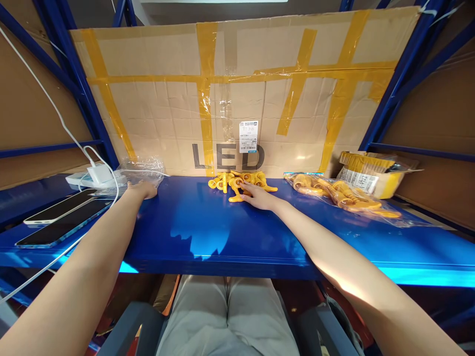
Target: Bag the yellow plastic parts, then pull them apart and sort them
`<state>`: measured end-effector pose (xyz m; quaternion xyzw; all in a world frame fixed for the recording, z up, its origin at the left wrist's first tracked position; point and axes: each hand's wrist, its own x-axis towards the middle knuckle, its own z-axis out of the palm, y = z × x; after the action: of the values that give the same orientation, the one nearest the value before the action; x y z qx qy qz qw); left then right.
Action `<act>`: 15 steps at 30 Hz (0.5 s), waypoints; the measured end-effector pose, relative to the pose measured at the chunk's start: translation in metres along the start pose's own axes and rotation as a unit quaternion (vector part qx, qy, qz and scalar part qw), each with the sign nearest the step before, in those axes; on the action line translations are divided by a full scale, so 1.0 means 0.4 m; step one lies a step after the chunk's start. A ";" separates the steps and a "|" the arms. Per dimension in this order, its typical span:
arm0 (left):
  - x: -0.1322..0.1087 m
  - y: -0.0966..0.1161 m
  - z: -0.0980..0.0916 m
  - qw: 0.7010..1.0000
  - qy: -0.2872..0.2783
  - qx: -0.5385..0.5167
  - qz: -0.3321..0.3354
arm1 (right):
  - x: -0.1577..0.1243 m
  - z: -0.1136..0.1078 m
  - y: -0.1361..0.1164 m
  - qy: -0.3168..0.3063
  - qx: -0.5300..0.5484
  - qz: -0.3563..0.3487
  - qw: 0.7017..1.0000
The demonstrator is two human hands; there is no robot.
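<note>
Touching yellow pieces with the right hand, left hand beside clear plastic

The small heap of yellow pieces (237, 184) lies at the back of the blue surface (156, 232), near the middle. The right hand (260, 197) is on the near right side of this heap, with the fingers stretched forward among the pieces; whether they grip one, I cannot tell. The left hand (144, 189) rests at the left rear, against the crumpled clear plastic (148, 168). Its fingers look partly bent, but I cannot tell if they hold the plastic.

Left of this hand are a white charger (101, 174), a white cable (61, 116) and two phones, the farther phone (61, 207) and the nearer phone (63, 228), lying side by side. On the right, a transparent bag (343, 195) contains more yellow pieces, just beside an open cardboard box (389, 184). Behind everything stands a taped cardboard sheet (156, 111), marked "LED", with a white label (248, 136).
</note>
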<state>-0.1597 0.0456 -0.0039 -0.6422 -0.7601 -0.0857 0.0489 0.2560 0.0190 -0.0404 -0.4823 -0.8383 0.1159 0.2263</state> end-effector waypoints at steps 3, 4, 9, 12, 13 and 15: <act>-0.008 0.021 -0.005 0.995 -0.045 0.092 -0.008 | -0.005 -0.004 -0.004 -0.015 -0.005 0.008 1.000; -0.011 0.029 -0.008 0.994 -0.052 0.101 -0.003 | -0.007 -0.004 -0.005 -0.020 -0.006 0.010 1.000; -0.014 0.072 -0.028 0.988 -0.080 0.134 0.018 | -0.008 0.001 -0.008 -0.030 -0.006 0.017 0.999; -0.011 0.103 -0.035 0.988 -0.074 0.133 0.039 | -0.006 0.008 -0.012 -0.021 0.000 0.017 1.000; -0.009 0.117 -0.036 0.988 -0.071 0.130 0.050 | -0.006 0.010 -0.012 -0.015 0.005 0.013 1.000; -0.006 0.155 -0.035 0.987 -0.065 0.120 0.082 | -0.005 0.017 -0.013 0.002 0.023 0.001 1.000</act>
<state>-0.0986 0.0504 0.0137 -0.6961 -0.7112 0.0525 0.0833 0.2496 0.0149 -0.0445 -0.4780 -0.8347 0.1341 0.2385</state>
